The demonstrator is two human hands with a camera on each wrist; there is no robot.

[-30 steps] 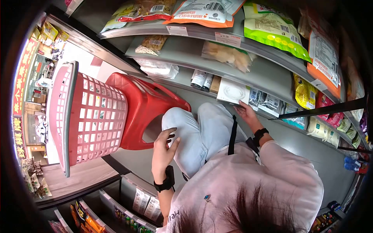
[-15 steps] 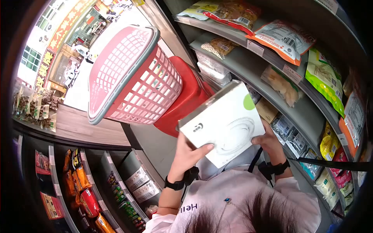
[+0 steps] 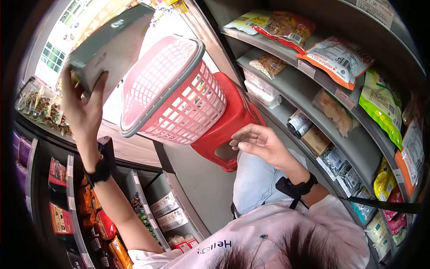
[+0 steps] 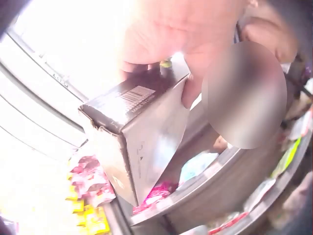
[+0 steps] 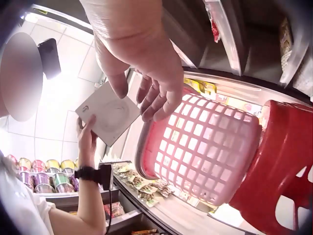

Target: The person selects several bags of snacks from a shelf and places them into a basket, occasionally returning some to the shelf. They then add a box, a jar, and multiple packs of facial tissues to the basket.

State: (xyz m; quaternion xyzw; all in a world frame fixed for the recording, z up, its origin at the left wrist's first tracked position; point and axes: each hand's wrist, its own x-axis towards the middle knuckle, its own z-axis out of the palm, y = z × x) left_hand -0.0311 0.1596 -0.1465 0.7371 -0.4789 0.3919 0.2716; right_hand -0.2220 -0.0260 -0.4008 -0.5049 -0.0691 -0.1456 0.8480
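My left hand holds a flat white box up at the far left, beside the pink basket and higher than its rim. In the left wrist view the box hangs below the palm, its dark side with a barcode facing up. Fingers and thumb pinch it along one edge. The right wrist view shows the printed front of the box, with a round outline on it. My right hand holds nothing; its fingers are loosely bent over my lap, near the red stool.
The basket rests on the stool. Shelves with packaged food rise on the right, and lower shelves with orange bags stand on the left. Bagged dried goods lie on a ledge behind the left hand. A bright doorway opens beyond.
The box came off the lower right shelf into both hands, then went up and left in the left hand alone. My right hand has let go of it.
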